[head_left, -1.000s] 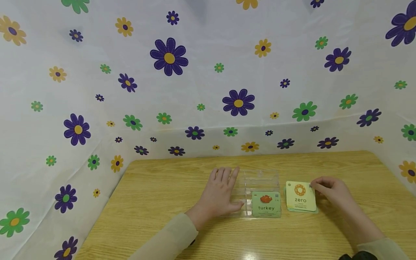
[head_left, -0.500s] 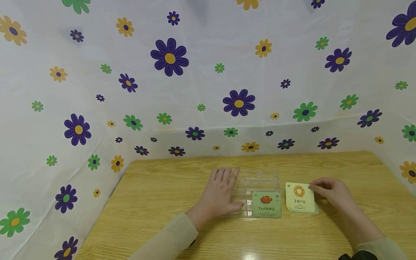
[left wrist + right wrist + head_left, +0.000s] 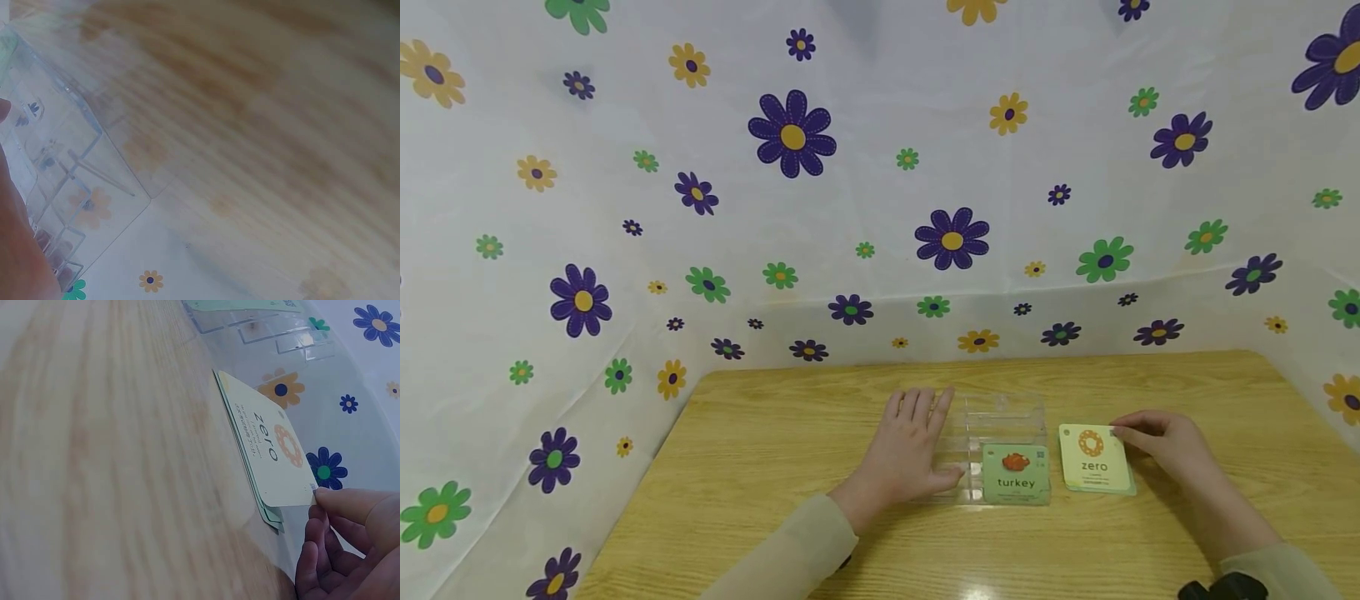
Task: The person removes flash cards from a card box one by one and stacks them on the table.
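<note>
A clear plastic box (image 3: 1003,425) with compartments lies on the wooden table. My left hand (image 3: 906,450) rests over its left part with fingers extended, hiding much of that side. In the box's front right compartment lies a green flashcard (image 3: 1015,473) marked "turkey". Just right of the box, a pale yellow "zero" flashcard (image 3: 1093,458) tops a small stack of green cards (image 3: 240,459). My right hand (image 3: 1168,442) pinches the yellow card's upper right corner between thumb and fingers, as the right wrist view (image 3: 350,537) also bears out.
The wooden table (image 3: 760,467) reaches back to a white cloth (image 3: 880,192) printed with purple, green and yellow flowers. This cloth also hangs at the left and right sides. Light reflects off the table's front.
The pinched zero card has shifted slightly toward me and lies more squarely over the green cards. My left hand, the box and the turkey card stay in place.
</note>
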The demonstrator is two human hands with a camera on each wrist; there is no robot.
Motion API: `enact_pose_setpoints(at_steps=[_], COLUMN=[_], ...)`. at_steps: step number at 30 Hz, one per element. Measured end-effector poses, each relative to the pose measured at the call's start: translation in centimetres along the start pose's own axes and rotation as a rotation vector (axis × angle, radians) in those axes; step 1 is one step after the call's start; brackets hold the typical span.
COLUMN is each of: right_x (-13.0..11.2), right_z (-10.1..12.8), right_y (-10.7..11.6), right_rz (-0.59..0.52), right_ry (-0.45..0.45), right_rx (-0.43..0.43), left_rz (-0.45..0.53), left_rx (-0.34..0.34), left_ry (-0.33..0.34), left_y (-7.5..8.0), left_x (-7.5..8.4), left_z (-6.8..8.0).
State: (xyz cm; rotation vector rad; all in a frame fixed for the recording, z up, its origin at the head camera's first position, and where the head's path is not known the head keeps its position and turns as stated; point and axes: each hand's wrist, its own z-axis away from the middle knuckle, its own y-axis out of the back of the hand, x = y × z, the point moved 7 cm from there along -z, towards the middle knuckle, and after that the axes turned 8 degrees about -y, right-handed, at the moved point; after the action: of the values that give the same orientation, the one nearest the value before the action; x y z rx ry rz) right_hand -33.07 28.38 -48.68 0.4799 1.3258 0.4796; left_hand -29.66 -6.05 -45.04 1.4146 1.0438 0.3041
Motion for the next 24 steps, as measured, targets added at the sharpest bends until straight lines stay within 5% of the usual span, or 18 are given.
enact_pose_setpoints(at_steps=[24], right_x=[0.29], right_z=[-0.13], right_y=[-0.3], right_rz=[0.05], right_ry=[-0.017], right_rx=[0.01], left_rz=[-0.004], left_rx=[-0.006], left_ry=[0.004], left_y=[-0.24], left_x=[0.0], left_z=[-0.1])
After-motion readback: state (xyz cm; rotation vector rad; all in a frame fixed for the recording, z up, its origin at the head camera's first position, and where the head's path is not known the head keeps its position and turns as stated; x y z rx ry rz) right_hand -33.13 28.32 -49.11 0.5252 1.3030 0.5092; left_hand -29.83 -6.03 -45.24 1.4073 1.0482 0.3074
